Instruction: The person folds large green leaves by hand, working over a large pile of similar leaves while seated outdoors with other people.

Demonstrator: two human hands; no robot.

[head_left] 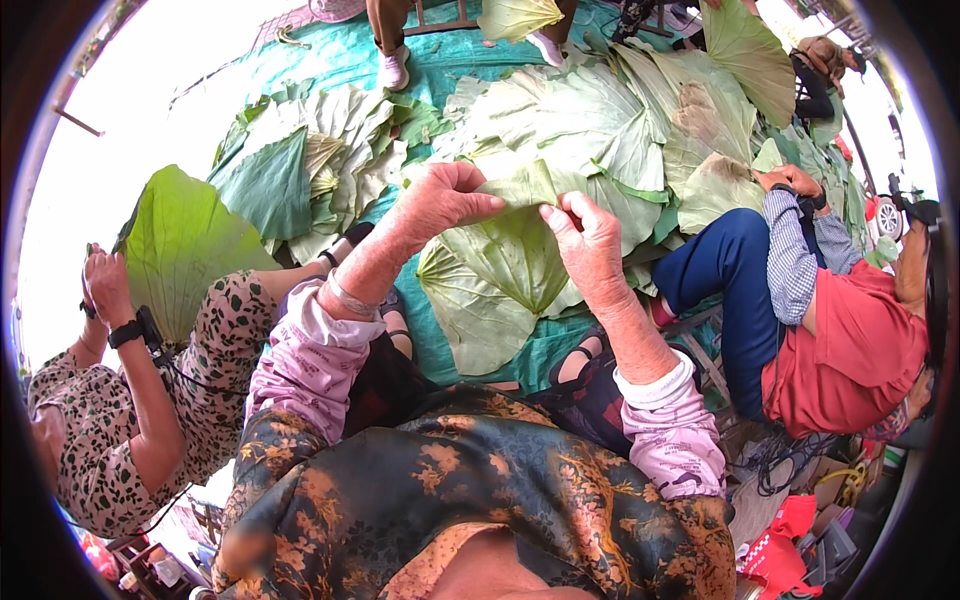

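Observation:
Before my chest, both hands pinch the far edge of a green lotus leaf (517, 259). My left hand (446, 202) grips its folded rim between thumb and fingers. My right hand (589, 236) pinches the same rim a short way to the right. The leaf hangs down towards me from that edge, its ribs meeting at a point low in the middle. Below and to its left a paler lotus leaf (472, 315) lies over the tarp, partly covered by the held one. Beyond my hands spreads a broad pile of lotus leaves (562, 120).
A green tarp (442, 45) covers the ground. Another leaf pile (352, 127) lies at the far left. At left a co-worker holds a large lotus leaf (187, 247); at right a co-worker in a red top (847, 352) handles another. Cables (787, 465) and a red bag (784, 540) lie lower right.

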